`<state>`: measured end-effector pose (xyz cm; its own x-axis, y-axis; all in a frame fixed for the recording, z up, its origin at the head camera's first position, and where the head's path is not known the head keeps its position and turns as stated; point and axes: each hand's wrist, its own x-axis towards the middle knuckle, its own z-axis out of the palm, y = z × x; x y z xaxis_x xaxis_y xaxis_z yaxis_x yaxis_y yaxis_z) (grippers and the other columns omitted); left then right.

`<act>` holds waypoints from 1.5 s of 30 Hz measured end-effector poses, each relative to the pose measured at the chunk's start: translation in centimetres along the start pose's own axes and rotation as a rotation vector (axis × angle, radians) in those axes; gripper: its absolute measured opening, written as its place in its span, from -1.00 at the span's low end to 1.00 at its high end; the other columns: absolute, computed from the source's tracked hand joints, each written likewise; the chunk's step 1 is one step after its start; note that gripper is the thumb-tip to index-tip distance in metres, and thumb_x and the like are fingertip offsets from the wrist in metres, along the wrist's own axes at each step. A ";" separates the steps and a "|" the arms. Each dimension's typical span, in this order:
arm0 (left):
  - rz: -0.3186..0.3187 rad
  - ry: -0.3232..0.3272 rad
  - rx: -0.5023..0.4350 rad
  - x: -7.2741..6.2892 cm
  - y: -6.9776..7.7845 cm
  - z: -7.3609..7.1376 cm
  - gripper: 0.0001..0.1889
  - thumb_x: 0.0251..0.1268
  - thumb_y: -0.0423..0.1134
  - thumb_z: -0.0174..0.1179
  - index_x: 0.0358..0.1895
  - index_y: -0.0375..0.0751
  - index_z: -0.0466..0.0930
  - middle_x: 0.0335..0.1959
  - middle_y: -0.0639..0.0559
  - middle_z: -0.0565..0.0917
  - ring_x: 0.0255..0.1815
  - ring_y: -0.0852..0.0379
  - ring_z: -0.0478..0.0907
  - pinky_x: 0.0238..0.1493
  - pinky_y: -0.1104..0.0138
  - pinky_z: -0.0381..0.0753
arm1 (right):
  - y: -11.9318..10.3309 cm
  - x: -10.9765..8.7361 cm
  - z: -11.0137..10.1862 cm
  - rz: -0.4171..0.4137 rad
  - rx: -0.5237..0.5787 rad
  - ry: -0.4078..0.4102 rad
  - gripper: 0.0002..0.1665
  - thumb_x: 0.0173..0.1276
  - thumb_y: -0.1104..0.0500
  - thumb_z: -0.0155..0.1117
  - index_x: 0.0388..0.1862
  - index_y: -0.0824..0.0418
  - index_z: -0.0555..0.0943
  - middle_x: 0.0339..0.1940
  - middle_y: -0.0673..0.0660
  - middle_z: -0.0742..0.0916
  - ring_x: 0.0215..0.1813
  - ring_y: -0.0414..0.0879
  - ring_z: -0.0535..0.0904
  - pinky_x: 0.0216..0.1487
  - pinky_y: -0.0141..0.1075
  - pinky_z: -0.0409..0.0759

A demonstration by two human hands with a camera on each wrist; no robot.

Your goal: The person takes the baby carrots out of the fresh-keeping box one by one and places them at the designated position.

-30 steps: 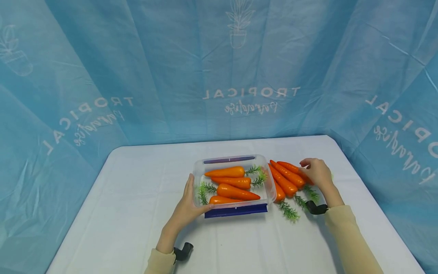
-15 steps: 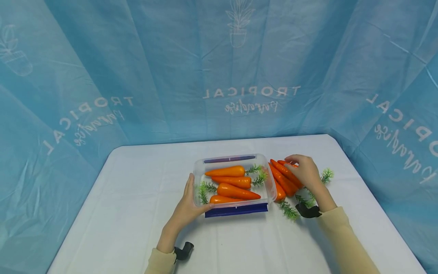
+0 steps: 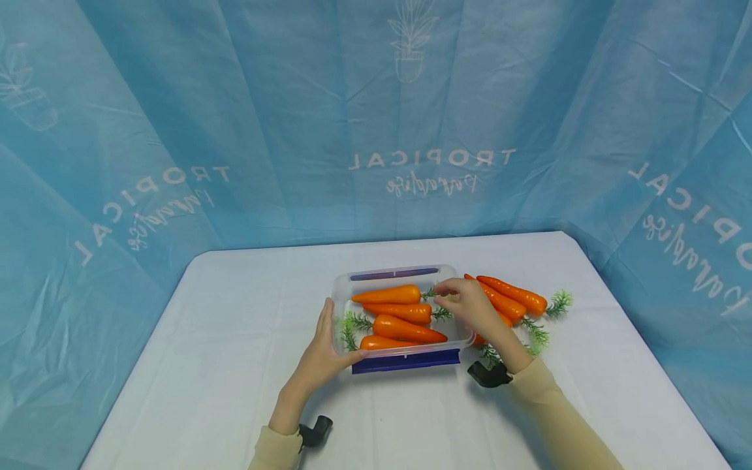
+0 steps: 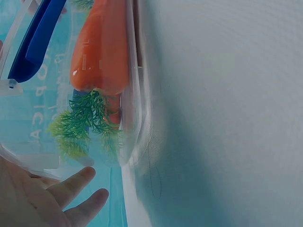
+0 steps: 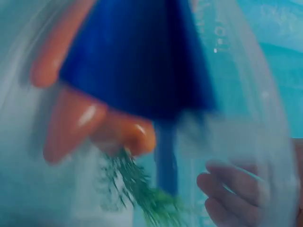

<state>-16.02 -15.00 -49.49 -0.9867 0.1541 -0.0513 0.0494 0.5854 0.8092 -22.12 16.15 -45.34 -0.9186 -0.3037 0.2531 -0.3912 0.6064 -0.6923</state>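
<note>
A clear plastic food container [image 3: 404,350] with blue clips sits near the middle of the table. Inside lie several orange carrots [image 3: 409,328] with feathery green tops. My left hand [image 3: 325,352] holds the container at its near left corner, thumb along the front rim and fingers at the left side. Two of those fingers [image 4: 72,188] stretch past the outer wall in the left wrist view. My right hand [image 3: 470,307] reaches over the container's right end, fingertips beside the green top of the farthest carrot. Through the plastic, the right wrist view shows its fingers [image 5: 227,189] bent loosely with nothing between them.
Several more carrots [image 3: 519,297] lie fanned out right of the container, green tops [image 3: 537,333] toward the right and front; my right forearm covers part of them. A white cloth covers the table [image 3: 235,313]. Blue printed curtains [image 3: 282,163] hang behind and at both sides.
My right hand has left the carrots on the table and moved left over the container's right end. Those carrots stay behind. My left hand and the container have hardly moved.
</note>
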 end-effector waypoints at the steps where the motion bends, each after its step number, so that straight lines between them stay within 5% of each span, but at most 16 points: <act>1: 0.000 0.000 0.000 0.0 0.0 0.0 0.27 -0.05 0.18 0.40 0.53 0.09 -0.46 0.59 0.05 -0.33 0.56 -0.20 -0.07 0.42 -0.21 0.12 | -0.1 0.2 0.4 -0.009 -0.011 -0.014 -0.75 0.25 0.26 0.32 -0.12 0.36 0.68 -0.15 0.23 0.76 -0.11 0.07 0.67 -0.02 -0.02 0.66; 17: 0.013 0.004 0.009 0.0 0.3 0.0 0.27 -0.04 0.17 0.40 0.53 0.11 -0.46 0.58 0.07 -0.33 0.56 -0.18 -0.08 0.42 -0.19 0.13 | -0.3 1.6 2.7 0.066 -0.134 -0.165 -0.54 0.21 0.20 0.37 0.09 0.35 0.60 0.06 0.25 0.69 0.09 0.11 0.62 0.16 -0.02 0.59; 34: 0.025 -0.003 0.011 0.1 0.0 -0.2 0.27 -0.04 0.19 0.39 0.53 0.11 -0.48 0.58 0.06 -0.35 0.56 -0.18 -0.08 0.43 -0.18 0.12 | 0.0 1.5 3.4 -0.015 -0.297 -0.286 -0.58 0.18 0.14 0.42 0.01 0.25 0.63 -0.13 0.12 0.75 -0.23 -0.07 0.61 -0.03 -0.16 0.64; 45: 0.016 -0.004 0.011 0.1 -0.2 0.0 0.27 -0.04 0.18 0.39 0.53 0.07 -0.47 0.58 0.02 -0.33 0.55 -0.19 -0.05 0.43 -0.17 0.13 | 0.2 1.3 3.6 -0.010 -0.339 -0.352 -0.51 0.19 0.10 0.40 0.08 0.24 0.59 -0.10 0.11 0.72 -0.16 -0.10 0.57 0.17 -0.09 0.55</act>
<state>-16.12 -15.08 -49.62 -0.9852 0.1667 -0.0410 0.0667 0.5919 0.8033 -23.17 13.24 -47.64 -0.8626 -0.5052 -0.0254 -0.4502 0.7896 -0.4170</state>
